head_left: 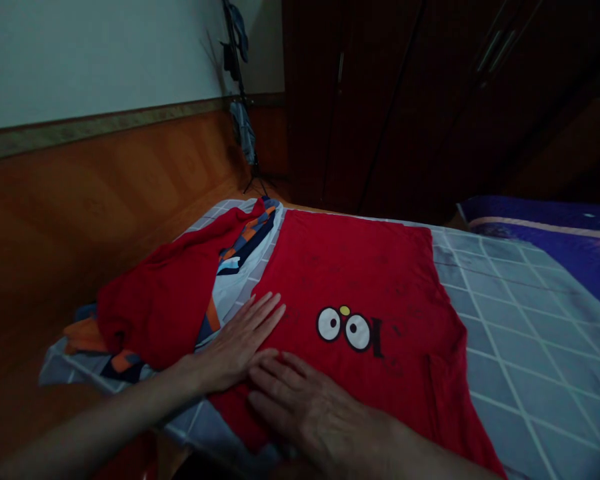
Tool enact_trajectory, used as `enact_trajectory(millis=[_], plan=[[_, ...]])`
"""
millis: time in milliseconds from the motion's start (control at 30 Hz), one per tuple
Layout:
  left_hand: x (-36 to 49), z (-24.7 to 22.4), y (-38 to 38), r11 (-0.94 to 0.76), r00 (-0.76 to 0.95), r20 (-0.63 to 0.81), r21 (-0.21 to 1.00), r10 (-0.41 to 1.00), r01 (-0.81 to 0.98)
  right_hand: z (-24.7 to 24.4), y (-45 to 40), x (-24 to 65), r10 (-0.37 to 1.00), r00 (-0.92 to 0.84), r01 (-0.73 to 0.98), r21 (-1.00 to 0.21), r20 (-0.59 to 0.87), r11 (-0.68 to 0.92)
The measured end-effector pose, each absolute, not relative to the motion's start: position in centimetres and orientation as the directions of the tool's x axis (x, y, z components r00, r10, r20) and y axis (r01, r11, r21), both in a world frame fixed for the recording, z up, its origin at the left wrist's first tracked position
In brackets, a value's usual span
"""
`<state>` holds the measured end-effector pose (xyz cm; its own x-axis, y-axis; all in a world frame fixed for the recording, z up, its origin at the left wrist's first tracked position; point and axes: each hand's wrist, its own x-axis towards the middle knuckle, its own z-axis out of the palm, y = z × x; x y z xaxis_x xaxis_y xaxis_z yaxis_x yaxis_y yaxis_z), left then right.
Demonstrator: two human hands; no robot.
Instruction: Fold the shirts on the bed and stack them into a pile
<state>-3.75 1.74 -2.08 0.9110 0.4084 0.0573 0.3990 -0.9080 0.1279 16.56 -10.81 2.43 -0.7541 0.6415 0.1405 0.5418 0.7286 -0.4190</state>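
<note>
A red T-shirt [350, 260] lies spread out in front of me, with a print of two cartoon eyes, a yellow dot and a dark letter-like mark. My left hand [237, 343] rests on its left edge, fingers stretched out and pointing away from me. Flat on the near part of the shirt, my right hand [315, 407] has its fingertips against my left hand near the thumb. Neither hand grips the cloth. Left of the shirt is another red garment [165, 293], lying over orange, navy and white checked clothing [250, 233].
Beneath the clothes is a grey sheet with white grid lines [510, 333]. A purple cloth [545, 230] lies at the far right. Behind stand a dark wardrobe [370, 120] and a coat stand [240, 73] with hanging items. An orange wall panel [105, 193] runs along the left.
</note>
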Motion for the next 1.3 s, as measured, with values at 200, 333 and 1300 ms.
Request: enact_trajectory(millis=[200, 333, 1300], plan=[[-6.5, -2.9, -0.8, -0.909, 0.918, -0.026, 0.128, 0.396, 0.396, 3.3, -14.7, 21.9, 0.909, -0.379, 0.856, -0.309, 0.173, 0.415], [-5.2, -2.7, -1.6, -0.941, 0.960, -0.057, 0.190, 0.276, 0.282, 0.1, -18.0, 22.7, 0.966, -0.206, 0.939, -0.248, 0.155, 0.240], [-7.0, -2.4, -4.1, -0.994, 0.982, 0.191, 0.108, 0.012, -0.009, -2.6, -26.6, 19.3, 0.963, 0.120, 0.964, -0.262, 0.243, -0.054]])
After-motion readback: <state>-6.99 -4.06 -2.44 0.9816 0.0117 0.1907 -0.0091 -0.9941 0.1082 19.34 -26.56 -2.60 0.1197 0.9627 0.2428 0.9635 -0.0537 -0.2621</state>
